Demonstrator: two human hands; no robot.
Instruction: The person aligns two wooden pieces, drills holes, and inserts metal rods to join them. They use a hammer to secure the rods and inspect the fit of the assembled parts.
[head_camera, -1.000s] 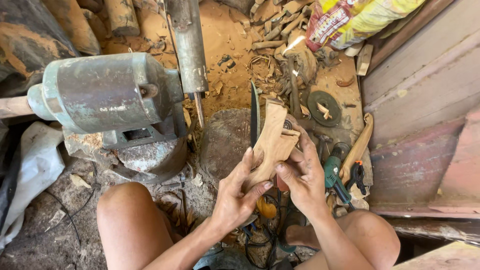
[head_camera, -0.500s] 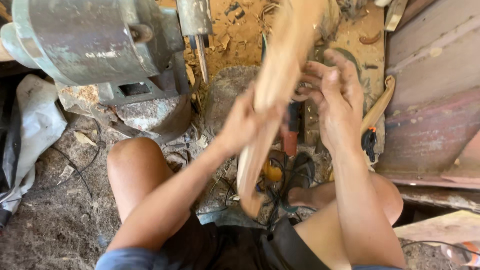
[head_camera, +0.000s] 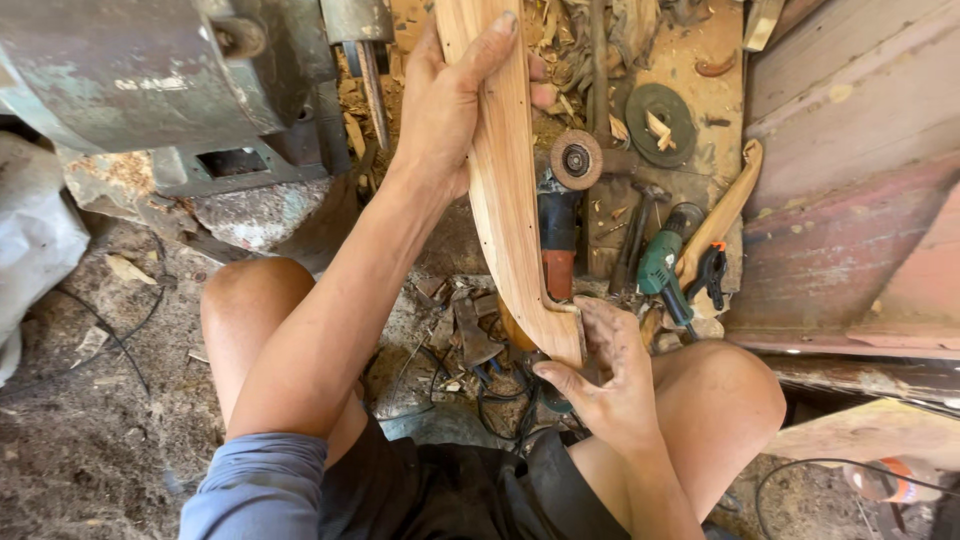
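Note:
A long curved piece of pale carved wood (head_camera: 510, 190) runs from the top of the head view down to my lap. My left hand (head_camera: 450, 95) grips its upper part, fingers wrapped over the front. My right hand (head_camera: 600, 375) holds its lower, notched end between thumb and fingers, just above my right knee. I sit on the ground with both bare knees up and the wood between them.
A grey electric motor (head_camera: 150, 70) with a spindle (head_camera: 372, 85) stands at upper left. An angle grinder (head_camera: 562, 215), a green power tool (head_camera: 662, 265), a grinding disc (head_camera: 658, 110), another carved wood piece (head_camera: 722, 215) and cables (head_camera: 500, 405) lie ahead. Boards (head_camera: 850, 190) rise on the right.
The wood piece has been turned and stretched out lengthwise. My left hand has slid up to its top end and my right hand has dropped down to its lower end.

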